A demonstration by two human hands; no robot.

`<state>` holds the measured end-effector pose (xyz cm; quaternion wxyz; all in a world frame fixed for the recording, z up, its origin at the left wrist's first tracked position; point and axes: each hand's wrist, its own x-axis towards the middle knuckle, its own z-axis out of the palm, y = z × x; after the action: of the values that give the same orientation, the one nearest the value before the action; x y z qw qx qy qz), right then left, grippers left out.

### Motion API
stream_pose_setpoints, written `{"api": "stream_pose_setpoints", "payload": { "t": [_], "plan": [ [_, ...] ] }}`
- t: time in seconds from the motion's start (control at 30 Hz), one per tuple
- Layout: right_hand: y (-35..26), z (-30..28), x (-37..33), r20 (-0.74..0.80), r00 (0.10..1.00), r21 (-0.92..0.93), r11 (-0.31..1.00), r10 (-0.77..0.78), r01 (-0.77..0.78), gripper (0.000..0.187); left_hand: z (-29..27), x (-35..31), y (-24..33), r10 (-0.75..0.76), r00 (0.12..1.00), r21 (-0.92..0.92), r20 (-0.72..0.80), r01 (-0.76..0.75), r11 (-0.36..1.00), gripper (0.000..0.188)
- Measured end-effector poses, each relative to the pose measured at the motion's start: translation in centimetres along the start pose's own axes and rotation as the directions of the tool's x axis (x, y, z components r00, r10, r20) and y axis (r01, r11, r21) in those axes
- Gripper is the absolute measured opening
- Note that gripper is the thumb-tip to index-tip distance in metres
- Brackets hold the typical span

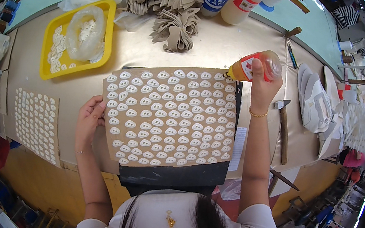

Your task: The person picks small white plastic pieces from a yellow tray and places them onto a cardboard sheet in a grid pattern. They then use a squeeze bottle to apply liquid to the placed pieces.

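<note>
In front of me lies a brown cardboard sheet [117, 147] covered with rows of small white oval pieces, each with two dark holes. Its left edge is pinched by my left hand [91, 117]. My right hand [264, 79] is wrapped round a clear squeeze bottle [271, 65] with a red label and amber contents. The bottle is tipped over, and its yellow nozzle points down at the sheet's far right corner, close to the white pieces there. Beneath the sheet, a dark board [173, 177] shows along the near and right sides.
A yellow tray [47, 55] holds loose white pieces and a plastic bag. Behind the sheet are stacked beige cut pieces [176, 24] and two large bottles [242, 5]. A hammer [284, 133] and white shaped parts [312, 104] lie right. Another covered card [36, 124] sits left.
</note>
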<state>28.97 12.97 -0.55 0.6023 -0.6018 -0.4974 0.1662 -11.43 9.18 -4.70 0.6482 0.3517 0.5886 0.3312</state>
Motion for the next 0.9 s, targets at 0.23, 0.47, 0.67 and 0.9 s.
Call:
{"api": "stream_pose_setpoints", "payload": {
  "t": [0.23, 0.47, 0.67, 0.9],
  "plan": [
    [-0.9, 1.4, 0.3, 0.076, 0.997, 0.026, 1.0, -0.019, 0.017, 0.031, 0.4, -0.2, 0.5, -0.02, 1.0, -0.01, -0.019, 0.02, 1.0, 0.024],
    [-0.9, 0.3, 0.5, 0.051, 0.998, -0.025, 0.999, -0.035, 0.037, 0.029, 0.0, 0.0, 0.1, -0.015, 1.0, 0.006, 0.008, 0.014, 1.0, 0.024],
    [-0.2, -0.5, -0.7, 0.015, 1.0, -0.011, 1.0, -0.02, 0.021, 0.029, 0.2, -0.2, 0.3, -0.013, 1.0, -0.006, -0.005, 0.013, 1.0, 0.023],
    [-0.7, -0.1, -2.0, 0.03, 0.999, 0.067, 0.997, -0.026, 0.024, 0.028, 0.2, -0.1, 0.3, -0.021, 1.0, -0.006, -0.01, 0.021, 1.0, 0.023]
  ]
}}
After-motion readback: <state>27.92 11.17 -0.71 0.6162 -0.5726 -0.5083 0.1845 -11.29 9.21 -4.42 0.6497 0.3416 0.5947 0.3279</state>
